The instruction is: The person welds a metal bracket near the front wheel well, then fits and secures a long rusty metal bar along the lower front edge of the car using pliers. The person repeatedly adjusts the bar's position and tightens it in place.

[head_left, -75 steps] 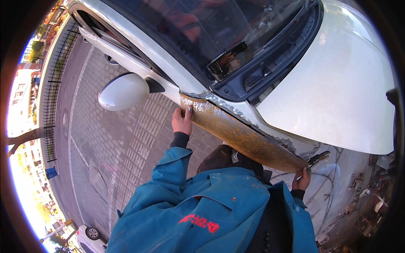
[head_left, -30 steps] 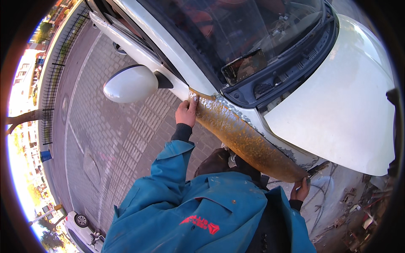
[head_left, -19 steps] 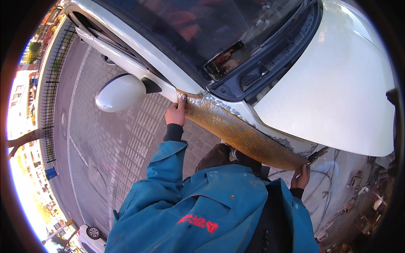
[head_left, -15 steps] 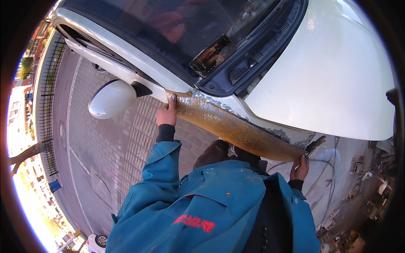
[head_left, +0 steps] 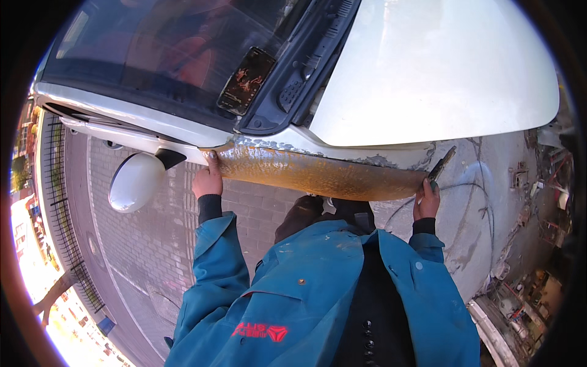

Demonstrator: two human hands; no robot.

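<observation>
A long curved fender panel, yellow-brown and worn, lies along the side of a white car, below the hood edge. My left hand is at its rear end, near the mirror, with one digit laid on the top surface and the others mostly hidden. At the front end, my right hand is closed around the panel's tip. A dark, narrow piece juts up beside those fingers; whether it is a tool or part of the panel, I cannot tell. Grey, chipped paint runs along the panel's upper edge.
The white hood spreads to the right above the panel. A phone lies at the windshield's base. The side mirror sticks out at left. A dark hose crosses the ground, and clutter lies at far right.
The view has shifted and turned, so the car and panel appear further left and more level. Both hands keep their places at the panel's two ends.
</observation>
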